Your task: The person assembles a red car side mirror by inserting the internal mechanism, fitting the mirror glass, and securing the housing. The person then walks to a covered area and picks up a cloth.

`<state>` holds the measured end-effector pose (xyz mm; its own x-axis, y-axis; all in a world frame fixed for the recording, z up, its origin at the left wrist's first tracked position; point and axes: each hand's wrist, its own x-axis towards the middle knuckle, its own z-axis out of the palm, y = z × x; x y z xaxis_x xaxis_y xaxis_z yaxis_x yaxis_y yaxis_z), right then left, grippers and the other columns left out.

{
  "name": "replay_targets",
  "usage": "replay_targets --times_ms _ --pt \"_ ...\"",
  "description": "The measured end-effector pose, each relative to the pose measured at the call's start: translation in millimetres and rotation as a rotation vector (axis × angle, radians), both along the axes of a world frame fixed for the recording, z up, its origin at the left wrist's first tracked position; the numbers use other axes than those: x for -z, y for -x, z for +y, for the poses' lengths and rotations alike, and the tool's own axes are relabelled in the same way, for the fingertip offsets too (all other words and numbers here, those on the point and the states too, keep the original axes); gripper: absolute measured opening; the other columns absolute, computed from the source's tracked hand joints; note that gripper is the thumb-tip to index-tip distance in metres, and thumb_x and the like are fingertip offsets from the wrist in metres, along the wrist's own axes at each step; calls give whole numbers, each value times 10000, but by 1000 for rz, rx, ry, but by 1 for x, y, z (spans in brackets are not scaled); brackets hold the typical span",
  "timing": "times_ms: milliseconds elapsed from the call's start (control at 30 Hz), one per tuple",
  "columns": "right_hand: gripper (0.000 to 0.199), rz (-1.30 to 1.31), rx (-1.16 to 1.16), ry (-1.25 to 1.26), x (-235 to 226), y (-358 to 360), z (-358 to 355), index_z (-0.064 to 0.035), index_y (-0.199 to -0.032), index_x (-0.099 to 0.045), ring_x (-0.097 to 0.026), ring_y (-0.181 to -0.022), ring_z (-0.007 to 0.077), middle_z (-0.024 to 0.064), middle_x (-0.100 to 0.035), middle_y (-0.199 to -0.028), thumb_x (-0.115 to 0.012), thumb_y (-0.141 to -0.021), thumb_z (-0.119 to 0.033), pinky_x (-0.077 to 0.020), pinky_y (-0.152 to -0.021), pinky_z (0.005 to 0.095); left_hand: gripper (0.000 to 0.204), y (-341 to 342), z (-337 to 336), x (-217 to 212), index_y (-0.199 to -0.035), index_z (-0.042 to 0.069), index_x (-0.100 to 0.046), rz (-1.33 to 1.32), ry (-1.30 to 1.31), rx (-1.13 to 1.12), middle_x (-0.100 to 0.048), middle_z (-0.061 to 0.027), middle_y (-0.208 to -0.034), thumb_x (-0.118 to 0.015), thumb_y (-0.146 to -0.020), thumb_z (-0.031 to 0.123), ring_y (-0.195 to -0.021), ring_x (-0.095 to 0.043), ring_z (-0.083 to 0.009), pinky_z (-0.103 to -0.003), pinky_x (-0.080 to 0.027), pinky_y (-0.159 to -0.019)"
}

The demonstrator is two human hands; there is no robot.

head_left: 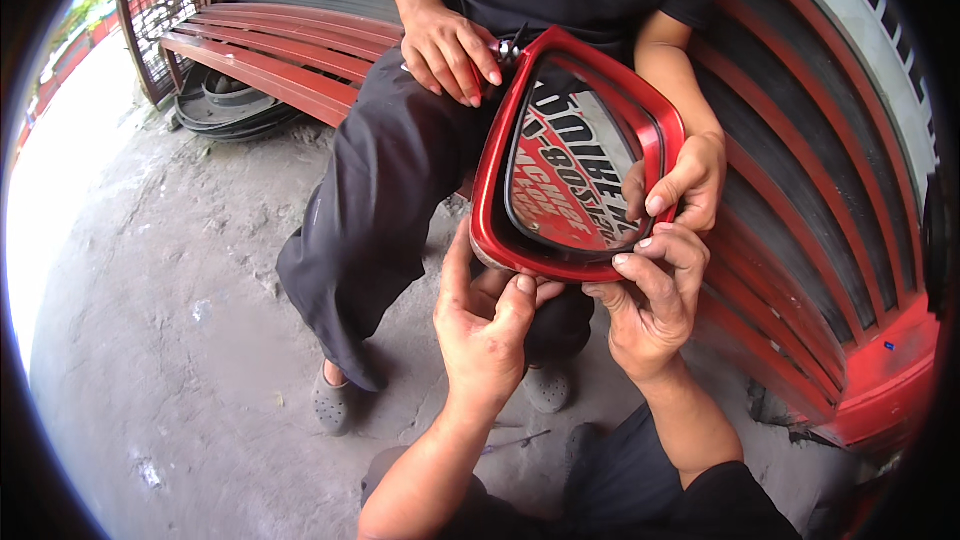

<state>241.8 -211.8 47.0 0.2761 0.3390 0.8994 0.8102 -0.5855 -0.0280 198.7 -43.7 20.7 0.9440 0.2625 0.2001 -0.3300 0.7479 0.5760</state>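
Note:
A red car side mirror (485,172) is held up in the middle, its glass (570,165) facing me and reflecting a lettered sign. My left hand (490,315) grips the lower left edge of the housing, thumb on the near side and fingers curled beneath. At the lower right corner, my right hand (655,295) pinches the rim with thumb and fingers. A person seated opposite steadies the right side with one hand (692,180). That person's other hand (450,50) rests near the top left, beside a small dark and shiny fitting (510,48) on the mirror.
The other person, in dark clothes and grey clogs (333,402), sits on a red slatted bench (290,45) that curves round behind. Under its left part lies a dark round rubber-like item (235,105). A thin dark stick-like object (522,440) lies on the rough concrete floor (180,320).

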Motion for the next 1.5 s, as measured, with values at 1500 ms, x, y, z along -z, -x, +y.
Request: replay_targets --times_ms 1500 --pt "263 -108 -151 96 -33 -39 -49 -94 -1188 -784 -590 -1226 273 68 -720 -1269 -779 -936 -170 -486 -1074 417 744 4 -105 -14 -1608 -34 -245 -74 292 -203 -527 -232 -1498 -632 -974 -55 -1327 -608 -324 -434 -524 -1116"
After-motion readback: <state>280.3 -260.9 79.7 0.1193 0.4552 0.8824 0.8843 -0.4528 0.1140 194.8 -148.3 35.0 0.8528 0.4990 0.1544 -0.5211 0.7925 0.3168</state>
